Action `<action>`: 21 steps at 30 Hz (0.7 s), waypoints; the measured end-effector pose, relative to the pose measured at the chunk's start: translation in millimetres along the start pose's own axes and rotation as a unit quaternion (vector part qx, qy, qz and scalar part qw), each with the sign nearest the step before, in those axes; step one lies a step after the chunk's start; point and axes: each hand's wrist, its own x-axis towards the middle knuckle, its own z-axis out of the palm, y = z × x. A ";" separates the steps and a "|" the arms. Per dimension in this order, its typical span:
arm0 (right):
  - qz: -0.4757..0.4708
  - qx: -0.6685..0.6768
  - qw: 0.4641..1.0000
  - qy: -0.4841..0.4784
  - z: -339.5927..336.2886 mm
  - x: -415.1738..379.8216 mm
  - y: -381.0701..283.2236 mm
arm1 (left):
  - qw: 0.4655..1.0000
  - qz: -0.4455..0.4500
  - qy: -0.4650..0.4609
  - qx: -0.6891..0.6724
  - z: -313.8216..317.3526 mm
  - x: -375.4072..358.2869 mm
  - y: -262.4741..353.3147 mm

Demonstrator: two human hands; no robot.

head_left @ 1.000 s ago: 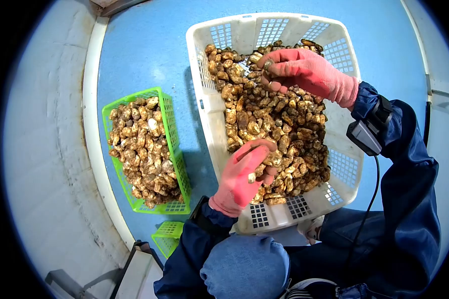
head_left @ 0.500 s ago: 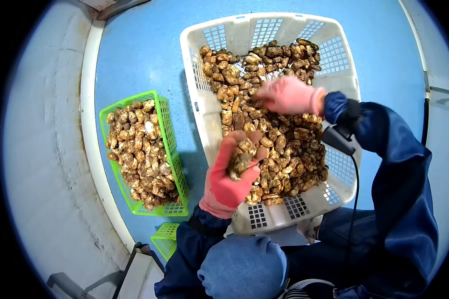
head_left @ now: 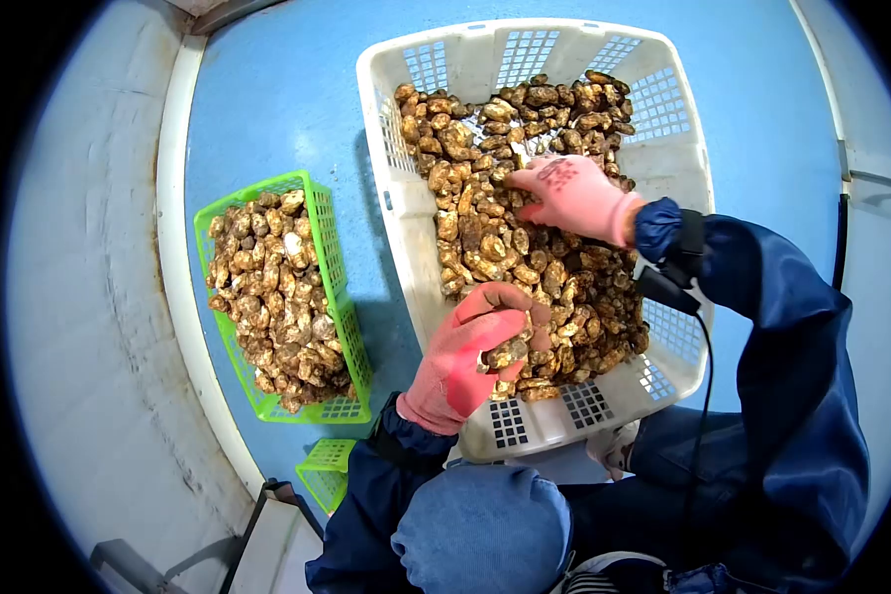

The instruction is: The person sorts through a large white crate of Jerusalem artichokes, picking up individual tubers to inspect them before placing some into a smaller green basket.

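Lumpy brown and cream pieces, perhaps tubers or shells, lie in a large white crate. My left hand, in a pink glove, is closed around one or more of them above the crate's near left part. My right hand, in a pale pink glove, reaches over the pile from the right. Its fingertips are bent down among the pieces near the crate's middle, and what they hold, if anything, is hidden.
A green basket heaped with similar pieces stands left of the crate. Below it is a smaller green basket. The floor is blue, with a pale wall at left. A black cable hangs from the right wrist.
My left hand has turned and its fingers have closed more over the pieces. My right hand, blurred before, has moved slightly and now rests sharp over the pile.
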 end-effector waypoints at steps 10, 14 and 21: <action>0.073 0.155 0.985 -0.021 5.4 8.6 2.9 | 0.960 0.225 -0.038 0.161 -8.9 -2.5 -16.6; 0.101 0.052 0.993 0.023 18.7 18.6 -10.6 | 0.962 0.207 -0.022 0.176 -0.4 -4.3 -13.8; 0.086 0.635 0.765 -0.068 -13.4 -0.7 25.7 | 0.978 -0.104 0.038 -0.178 1.2 -13.9 -4.0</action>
